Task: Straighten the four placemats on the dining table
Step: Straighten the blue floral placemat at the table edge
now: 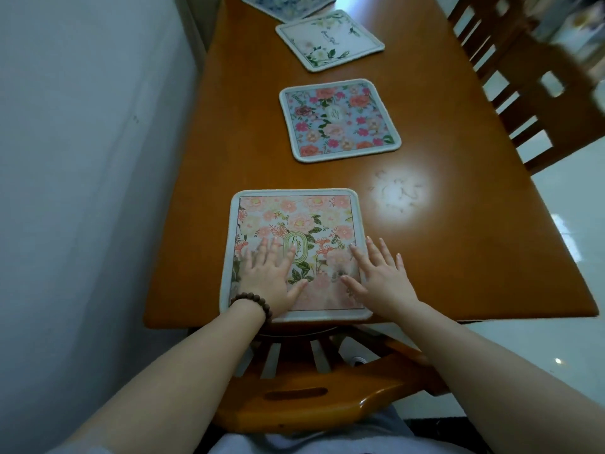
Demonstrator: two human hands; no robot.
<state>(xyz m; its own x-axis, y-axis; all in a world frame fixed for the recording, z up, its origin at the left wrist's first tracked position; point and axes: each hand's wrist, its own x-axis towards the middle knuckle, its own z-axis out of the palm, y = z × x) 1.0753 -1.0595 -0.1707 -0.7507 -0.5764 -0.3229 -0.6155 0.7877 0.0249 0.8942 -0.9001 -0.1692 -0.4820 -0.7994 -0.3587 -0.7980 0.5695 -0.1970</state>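
Note:
Several square floral placemats lie in a row down the wooden dining table [458, 244]. The nearest, a pink floral placemat [298, 217], sits at the table's near edge, roughly square to it. My left hand [271, 276] lies flat on its left half, fingers spread. My right hand [379, 276] rests flat across its right edge, partly on the wood. Beyond lies a blue placemat with pink flowers [339, 119], turned slightly. Farther on, a white placemat with green leaves [329, 39] sits clearly rotated. A blue-and-white placemat [288, 3] is cut off at the top.
A white wall [91, 158] runs close along the table's left side. A wooden chair back [314, 394] stands between me and the table. More wooden chairs [530, 90] stand along the right side. A bright light reflection [397, 193] shines on the tabletop.

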